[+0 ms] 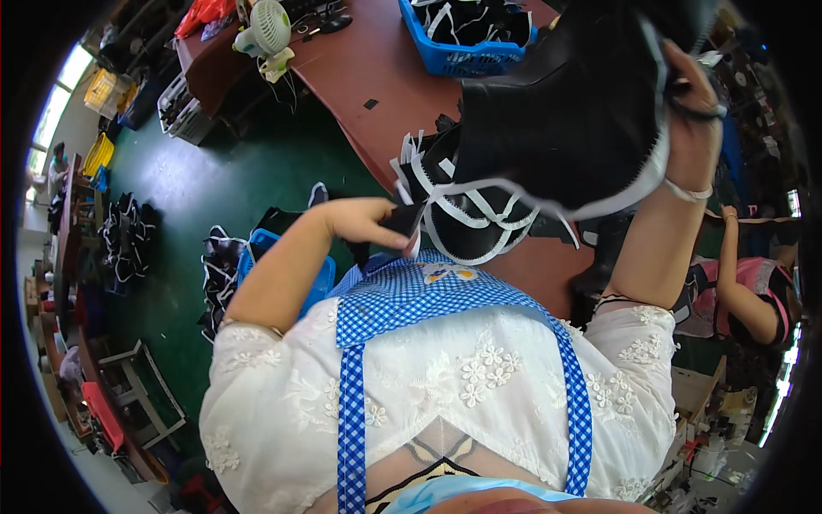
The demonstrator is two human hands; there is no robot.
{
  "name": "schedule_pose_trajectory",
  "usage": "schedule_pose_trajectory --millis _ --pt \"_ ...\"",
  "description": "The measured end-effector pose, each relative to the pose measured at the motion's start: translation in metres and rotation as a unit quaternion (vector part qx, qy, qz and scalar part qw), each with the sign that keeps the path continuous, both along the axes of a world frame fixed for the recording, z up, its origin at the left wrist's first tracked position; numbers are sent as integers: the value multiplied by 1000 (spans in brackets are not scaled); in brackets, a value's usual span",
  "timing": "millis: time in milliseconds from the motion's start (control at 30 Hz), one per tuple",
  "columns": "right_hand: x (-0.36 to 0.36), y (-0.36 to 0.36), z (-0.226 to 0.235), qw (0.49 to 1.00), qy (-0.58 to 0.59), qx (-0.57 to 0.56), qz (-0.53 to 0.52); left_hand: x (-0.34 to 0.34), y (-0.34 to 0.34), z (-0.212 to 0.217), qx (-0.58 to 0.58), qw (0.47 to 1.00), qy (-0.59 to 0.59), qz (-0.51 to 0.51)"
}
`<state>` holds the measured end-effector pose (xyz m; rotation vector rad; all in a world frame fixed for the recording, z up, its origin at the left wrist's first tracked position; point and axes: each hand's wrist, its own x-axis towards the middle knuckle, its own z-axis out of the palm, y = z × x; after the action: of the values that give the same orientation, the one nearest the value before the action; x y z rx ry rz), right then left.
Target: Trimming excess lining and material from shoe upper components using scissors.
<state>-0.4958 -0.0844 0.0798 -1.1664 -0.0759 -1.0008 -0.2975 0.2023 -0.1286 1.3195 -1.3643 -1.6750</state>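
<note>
My right hand (692, 128) is raised at the far right, closed on the edge of a large black leather-like piece (556, 128) with white edging. The piece hangs over the table, and its lower edge curves toward my left hand. In front of my chest, my left hand (366, 221) pinches the end of a black strip (404, 219) with a white edge. Under the large piece lies a heap of similar black pieces with white trim (467, 227), partly hidden by it. What exactly these pieces are I cannot tell.
A reddish-brown table (342, 81) bears a blue basket (467, 60) of black pieces and a small fan (265, 30). Another blue basket (321, 283) stands below my left arm, near black pieces on the green floor (184, 180). A person (741, 287) sits at right.
</note>
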Motion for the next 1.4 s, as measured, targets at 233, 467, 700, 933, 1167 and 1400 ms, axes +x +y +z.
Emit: schedule_pose_trajectory --millis 233,467,700,933,1167,1400 --pt "11 -124 -235 715 606 -95 -334 -3 -1 -6 126 946 -23 296" --pt "-9 60 -176 806 499 14 317 11 13 18 136 939 -37 315" --pt "28 98 -197 727 579 38 368 7 10 21 162 943 -69 284" --pt "36 121 -188 870 467 21 159 5 21 47 87 828 100 546" --pt "76 173 -140 933 320 -147 80 -35 -18 141 -164 686 311 637" --pt "93 117 -82 975 48 -217 -9 -28 5 211 -262 762 333 489"
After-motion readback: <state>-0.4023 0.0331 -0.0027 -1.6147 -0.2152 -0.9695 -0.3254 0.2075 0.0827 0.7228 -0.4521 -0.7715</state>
